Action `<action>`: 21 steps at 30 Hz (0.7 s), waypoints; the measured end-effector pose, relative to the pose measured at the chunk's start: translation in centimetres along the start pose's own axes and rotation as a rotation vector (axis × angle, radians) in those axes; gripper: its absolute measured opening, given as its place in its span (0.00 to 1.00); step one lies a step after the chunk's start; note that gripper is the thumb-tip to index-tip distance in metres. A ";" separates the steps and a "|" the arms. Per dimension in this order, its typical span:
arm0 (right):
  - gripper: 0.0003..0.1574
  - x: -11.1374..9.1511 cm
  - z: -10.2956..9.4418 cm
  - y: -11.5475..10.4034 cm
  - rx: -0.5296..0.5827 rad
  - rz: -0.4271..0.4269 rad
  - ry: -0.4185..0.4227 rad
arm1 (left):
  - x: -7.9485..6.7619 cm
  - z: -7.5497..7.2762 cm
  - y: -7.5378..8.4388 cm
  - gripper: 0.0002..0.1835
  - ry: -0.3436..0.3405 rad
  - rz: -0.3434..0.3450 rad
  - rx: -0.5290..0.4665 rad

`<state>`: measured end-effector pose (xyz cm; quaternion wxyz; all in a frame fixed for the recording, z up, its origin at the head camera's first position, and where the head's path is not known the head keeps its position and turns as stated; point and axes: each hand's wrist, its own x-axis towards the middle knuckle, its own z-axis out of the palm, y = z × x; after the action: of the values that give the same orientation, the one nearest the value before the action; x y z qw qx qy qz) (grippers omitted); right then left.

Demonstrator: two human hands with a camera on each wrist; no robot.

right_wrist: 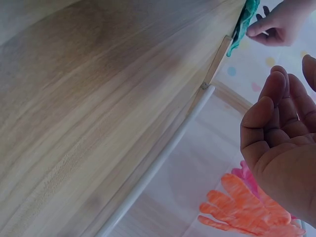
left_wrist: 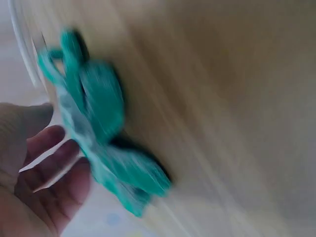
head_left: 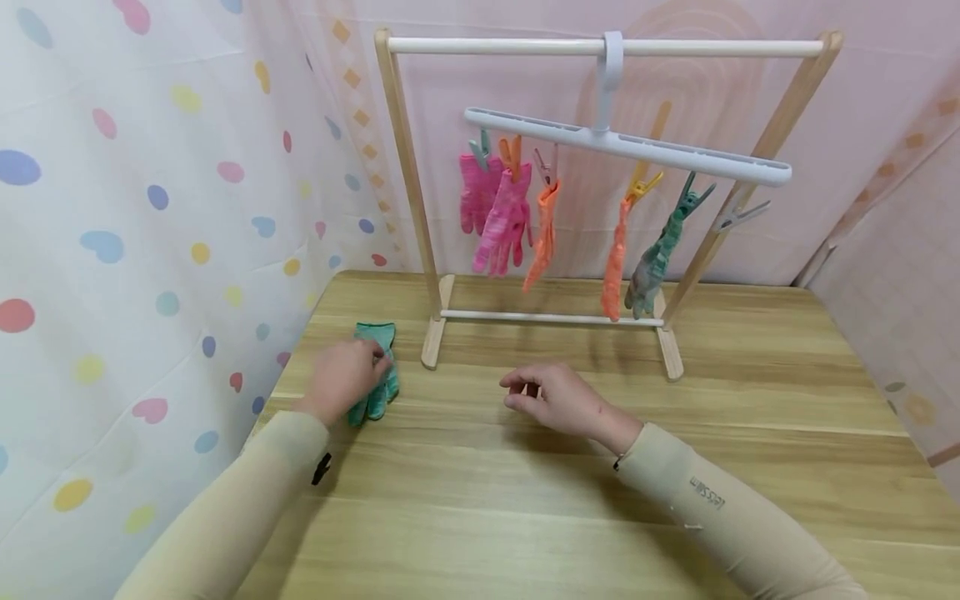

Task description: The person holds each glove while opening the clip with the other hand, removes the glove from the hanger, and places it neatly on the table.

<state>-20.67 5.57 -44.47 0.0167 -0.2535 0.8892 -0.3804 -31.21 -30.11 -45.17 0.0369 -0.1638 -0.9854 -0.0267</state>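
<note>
A green glove point(head_left: 382, 367) lies on the wooden table at the left. Above it hovers my left hand point(head_left: 347, 377), which hides part of it in the head view. In the left wrist view the thumb and loosely bent fingers of this hand point(left_wrist: 47, 163) are beside the glove point(left_wrist: 98, 113), not wrapped round it; whether a fingertip touches is unclear through the blur. Over the middle of the table, in front of the rack, my right hand point(head_left: 558, 400) holds nothing, its fingers loosely curled point(right_wrist: 281, 133).
A wooden rack point(head_left: 408, 167) with white bars stands at the back. From it hangs a tilted pale hanger point(head_left: 630, 143), with pink gloves point(head_left: 504, 218), orange gloves point(head_left: 617, 262) and a green-grey glove point(head_left: 654, 267) clipped on. One grey clip point(head_left: 738, 217) at the right holds nothing.
</note>
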 end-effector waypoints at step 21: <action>0.16 0.8 0.9 -0.3 -0.025 0.026 0.030 | 1.9 1.8 -2.7 0.17 0.019 -0.014 0.018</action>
<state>-21.05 4.45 -44.74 0.0050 -0.2365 0.8973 -0.3726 -34.01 -31.88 -46.91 0.0473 -0.1566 -0.9863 -0.0197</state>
